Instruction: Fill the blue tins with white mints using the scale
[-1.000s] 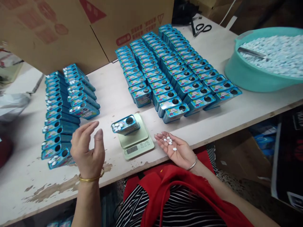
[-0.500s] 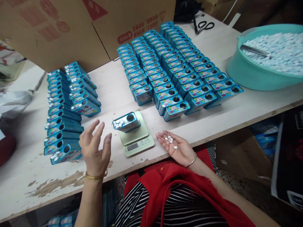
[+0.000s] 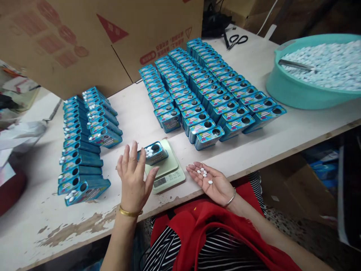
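A blue tin (image 3: 156, 156) with a round hole in its top rests on a pale kitchen scale (image 3: 170, 177). Several white candies (image 3: 149, 152) lie on the tin's top beside the hole. My left hand (image 3: 134, 180), fingers spread, is at the tin's left end and hides part of it; I cannot tell whether it touches. To the right of the scale, my right hand (image 3: 212, 182) is palm up with its fingers slightly curled, holding several loose white candies (image 3: 204, 175) in the palm.
Rows of blue tins (image 3: 208, 138) stand behind the scale. More tins (image 3: 88, 191), many topped with candies, are at the left. At the right is a turquoise tub (image 3: 310, 98) of candies with a metal scoop (image 3: 296, 65). Scissors (image 3: 238, 40) and a cardboard box (image 3: 124, 45) are at the back.
My left hand has moved right, from beside the scale to the tin's left end. The right hand keeps its candies and has hardly moved. The view has shifted slightly.
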A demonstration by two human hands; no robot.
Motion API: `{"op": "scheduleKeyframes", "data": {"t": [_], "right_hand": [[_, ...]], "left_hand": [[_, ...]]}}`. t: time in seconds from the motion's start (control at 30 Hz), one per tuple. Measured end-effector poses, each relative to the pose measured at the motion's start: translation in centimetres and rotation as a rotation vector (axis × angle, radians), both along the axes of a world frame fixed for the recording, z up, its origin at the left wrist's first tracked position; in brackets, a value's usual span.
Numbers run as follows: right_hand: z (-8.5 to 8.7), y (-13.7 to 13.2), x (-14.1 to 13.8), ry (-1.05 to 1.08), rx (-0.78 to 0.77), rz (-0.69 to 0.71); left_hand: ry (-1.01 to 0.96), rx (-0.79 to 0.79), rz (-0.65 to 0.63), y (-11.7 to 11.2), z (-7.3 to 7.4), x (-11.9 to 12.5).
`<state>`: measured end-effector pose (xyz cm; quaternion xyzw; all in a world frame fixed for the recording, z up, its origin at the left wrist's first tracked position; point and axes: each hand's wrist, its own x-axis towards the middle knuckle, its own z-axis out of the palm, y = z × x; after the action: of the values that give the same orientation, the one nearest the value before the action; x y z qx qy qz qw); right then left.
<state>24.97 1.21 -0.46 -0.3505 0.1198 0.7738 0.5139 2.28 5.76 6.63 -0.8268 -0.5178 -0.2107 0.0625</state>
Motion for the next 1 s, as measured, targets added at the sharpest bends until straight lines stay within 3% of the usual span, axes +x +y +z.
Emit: {"op": "scheduleKeyframes", "data": {"t": [0.27,0.43,0.57,0.67,0.77,0.9,1.0], "right_hand": [[1.5,0.1,-0.7,0.055,0.0,0.041],[2.7,0.1,-1.7,0.179,0.095,0.126],[3.6,0.1,-2.6,0.26,0.141,0.151],[3.9,0.1,-2.8,0.294,0.138,0.179],[3.7,0.0,-2.7,0.292,0.134,0.188],[3.2,-0.2,-2.5,0.24,0.129,0.202],[2.9,-0.3,-2.2,0.218,0.134,0.2]], "left_hand": [[-0.017,-0.007,-0.085,1.4,0.7,2.3],[-0.102,-0.087,-0.196,-1.0,1.4,4.4],[-0.041,-0.27,-0.296,-3.1,0.5,6.2],[-0.093,-0.313,-0.316,-3.5,0.1,6.5],[-0.157,-0.246,-0.322,-2.6,0.9,5.8],[-0.236,0.024,-0.133,0.4,2.6,3.9],[-0.157,0.057,-0.062,2.5,2.9,2.2]]}}
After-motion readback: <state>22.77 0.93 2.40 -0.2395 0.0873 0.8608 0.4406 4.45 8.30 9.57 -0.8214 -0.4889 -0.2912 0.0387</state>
